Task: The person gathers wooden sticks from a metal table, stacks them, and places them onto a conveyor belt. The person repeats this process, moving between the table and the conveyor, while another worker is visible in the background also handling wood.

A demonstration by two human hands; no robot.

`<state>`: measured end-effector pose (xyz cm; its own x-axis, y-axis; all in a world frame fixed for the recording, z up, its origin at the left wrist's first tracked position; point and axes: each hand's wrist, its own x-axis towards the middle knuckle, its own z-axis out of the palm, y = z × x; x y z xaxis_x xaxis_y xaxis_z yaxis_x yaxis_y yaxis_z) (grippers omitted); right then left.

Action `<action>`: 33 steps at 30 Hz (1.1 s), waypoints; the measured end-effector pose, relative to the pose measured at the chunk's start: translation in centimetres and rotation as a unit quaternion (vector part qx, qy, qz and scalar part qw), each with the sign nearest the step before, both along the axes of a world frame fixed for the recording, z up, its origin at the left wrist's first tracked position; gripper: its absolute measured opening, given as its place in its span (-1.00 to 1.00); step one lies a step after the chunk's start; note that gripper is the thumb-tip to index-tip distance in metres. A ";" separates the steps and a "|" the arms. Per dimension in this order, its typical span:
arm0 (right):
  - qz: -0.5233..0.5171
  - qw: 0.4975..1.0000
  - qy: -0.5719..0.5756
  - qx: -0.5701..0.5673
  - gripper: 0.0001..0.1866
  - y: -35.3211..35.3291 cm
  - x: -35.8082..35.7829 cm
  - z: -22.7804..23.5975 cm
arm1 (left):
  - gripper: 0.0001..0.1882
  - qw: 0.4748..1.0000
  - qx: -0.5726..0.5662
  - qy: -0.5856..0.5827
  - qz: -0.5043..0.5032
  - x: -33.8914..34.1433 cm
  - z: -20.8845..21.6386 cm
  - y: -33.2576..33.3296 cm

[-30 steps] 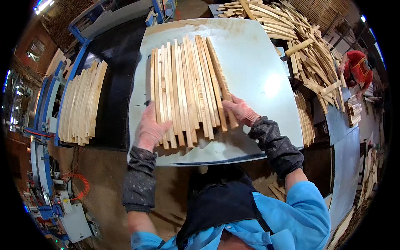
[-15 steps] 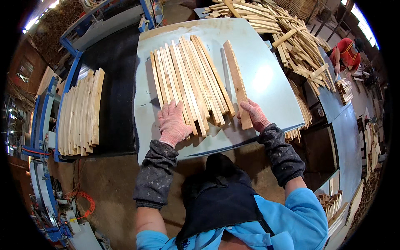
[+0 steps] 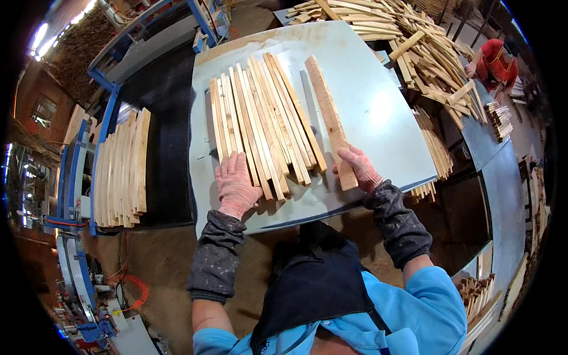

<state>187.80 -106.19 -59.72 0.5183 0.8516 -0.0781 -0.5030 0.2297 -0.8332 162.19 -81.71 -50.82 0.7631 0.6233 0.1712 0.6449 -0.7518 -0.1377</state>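
Observation:
A row of pale wooden strips [image 3: 266, 118] lies side by side on the light blue-grey tabletop [image 3: 384, 139], its near ends uneven. My left hand [image 3: 235, 184], in a pink knitted glove, rests open over the near ends of the leftmost strips, fingers extended and thumb out to the side. To the right of the row, apart from it, a single rough-faced wooden strip [image 3: 326, 112] leans slightly left at its far end. My right hand [image 3: 360, 167], gloved alike, grips this strip near its close end, thumb on top; the other fingers are partly hidden.
On my left, a second stack of strips [image 3: 121, 171] sits on a black belt [image 3: 168, 136] within a blue machine frame [image 3: 105, 118]. A large heap of loose wood pieces [image 3: 435, 71] stands beyond the table's right edge. Farther right, a person in red [image 3: 498, 64] bends over other strips.
My left hand has slid slightly left and toward me along the strips. The single strip's far end has come a little closer to the row, with my right hand still gripping it.

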 end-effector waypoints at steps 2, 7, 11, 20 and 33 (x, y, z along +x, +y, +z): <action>0.009 1.000 0.004 0.005 -0.42 -0.4 0.2 0.3 | 0.07 1.000 0.005 -0.011 -0.006 0.2 0.3 -0.3; 0.011 0.999 0.034 0.014 -0.44 -1.3 1.1 1.1 | -0.13 0.991 -0.004 -0.120 -0.052 0.9 0.1 0.5; 0.009 0.998 0.058 0.015 -0.45 -0.8 0.8 1.4 | -0.18 0.976 -0.005 -0.212 -0.041 0.3 -1.0 0.5; -0.033 0.982 -0.105 -0.153 -0.49 -3.9 0.1 1.3 | -0.34 0.915 -0.164 -0.369 0.004 3.7 2.1 -4.0; -0.080 0.983 -0.055 0.156 -0.58 1.9 18.1 16.7 | -0.42 0.891 -0.101 -0.443 0.009 3.6 0.2 -4.4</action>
<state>205.89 -104.27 -43.05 0.6385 0.7319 0.2381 -0.3498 0.5515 -0.7573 165.83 -86.13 -50.58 0.3744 0.7197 0.5847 0.4450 -0.6927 0.5676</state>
